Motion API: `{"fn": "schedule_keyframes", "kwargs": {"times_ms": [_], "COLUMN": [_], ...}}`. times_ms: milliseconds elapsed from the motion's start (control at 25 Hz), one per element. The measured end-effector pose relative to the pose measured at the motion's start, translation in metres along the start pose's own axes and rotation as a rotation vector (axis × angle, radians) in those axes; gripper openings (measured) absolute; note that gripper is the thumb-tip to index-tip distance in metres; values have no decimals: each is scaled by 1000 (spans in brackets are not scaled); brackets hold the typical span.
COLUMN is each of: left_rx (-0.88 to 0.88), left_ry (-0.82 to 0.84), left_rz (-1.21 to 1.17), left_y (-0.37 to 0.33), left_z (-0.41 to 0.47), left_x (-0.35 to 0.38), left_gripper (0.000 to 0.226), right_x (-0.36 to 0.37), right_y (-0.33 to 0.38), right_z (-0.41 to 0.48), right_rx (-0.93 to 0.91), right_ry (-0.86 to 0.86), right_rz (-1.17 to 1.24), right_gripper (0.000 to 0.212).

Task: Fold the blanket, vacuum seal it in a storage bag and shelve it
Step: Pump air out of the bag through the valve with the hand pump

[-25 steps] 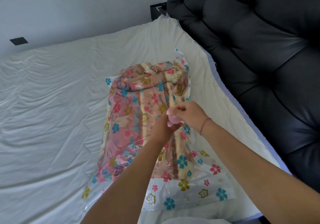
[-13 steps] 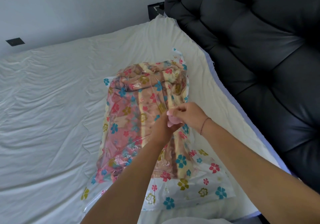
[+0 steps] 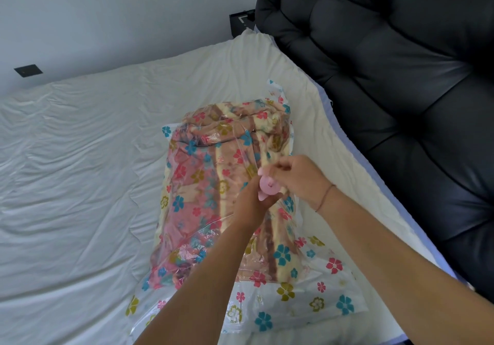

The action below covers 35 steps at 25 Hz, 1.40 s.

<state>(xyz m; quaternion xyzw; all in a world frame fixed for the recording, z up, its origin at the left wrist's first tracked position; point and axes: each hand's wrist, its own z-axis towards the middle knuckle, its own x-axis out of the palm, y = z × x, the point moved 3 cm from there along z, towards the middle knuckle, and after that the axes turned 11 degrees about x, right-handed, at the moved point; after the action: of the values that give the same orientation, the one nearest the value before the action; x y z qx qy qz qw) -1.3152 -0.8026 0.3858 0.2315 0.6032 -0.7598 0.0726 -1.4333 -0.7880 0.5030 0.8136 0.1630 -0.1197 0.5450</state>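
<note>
A clear storage bag (image 3: 307, 304) printed with coloured flowers lies on the white bed (image 3: 80, 184). Inside it is the folded blanket (image 3: 203, 184), striped pink, cream and brown. A round pink valve (image 3: 268, 185) sits on top of the bag near its right side. My left hand (image 3: 252, 205) grips the valve from below and to the left. My right hand (image 3: 296, 176) pinches the valve's cap from the upper right. Both forearms reach in from the bottom of the view and hide part of the bag.
A black tufted headboard (image 3: 401, 104) runs along the bed's right side. A grey wall (image 3: 107, 10) stands behind the bed, with a dark wall plate (image 3: 28, 70) at the left and a dark socket (image 3: 242, 22) near the headboard.
Both hands have stayed at the pink valve. The right hand's fingers have shifted slightly, and more of the valve's round face shows now.
</note>
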Motion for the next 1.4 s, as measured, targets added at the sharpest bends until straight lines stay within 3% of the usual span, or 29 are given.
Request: {"fn": "schedule_keyframes", "kwargs": {"times_ms": [120,200,400,640,840,1120,1280,1400], "left_rx": [-50,-57,16,-61,-9,-64,-30,-26], "left_ry": [4,16,25,-5,16,1,11,-4], "left_rz": [-24,-27,17,8,-9,-51,-34,-55], "left_y": [4,3,0,13,9,7,5,3], "left_z": [5,6,1,3,-1,3,0,0], "left_x": [-3,-3,-1,-7,2,-1,5,2], "left_gripper": [45,45,37,37,36,42,36,33], "right_x": [-28,-32,7,-26,7,-37,3,0], "right_y": [51,57,-10,56,-10,51,-15,-2], "right_z": [-21,-21,6,-16,6,-12,7,1], "right_rx": [-209,-253,83,-208,56,-193,39,9], "right_ry": [26,60,65,196,83,153,56,46], "right_rz": [196,273,37,221,41,285,117,168], "right_gripper": [23,22,26,32,32,26,24,29]}}
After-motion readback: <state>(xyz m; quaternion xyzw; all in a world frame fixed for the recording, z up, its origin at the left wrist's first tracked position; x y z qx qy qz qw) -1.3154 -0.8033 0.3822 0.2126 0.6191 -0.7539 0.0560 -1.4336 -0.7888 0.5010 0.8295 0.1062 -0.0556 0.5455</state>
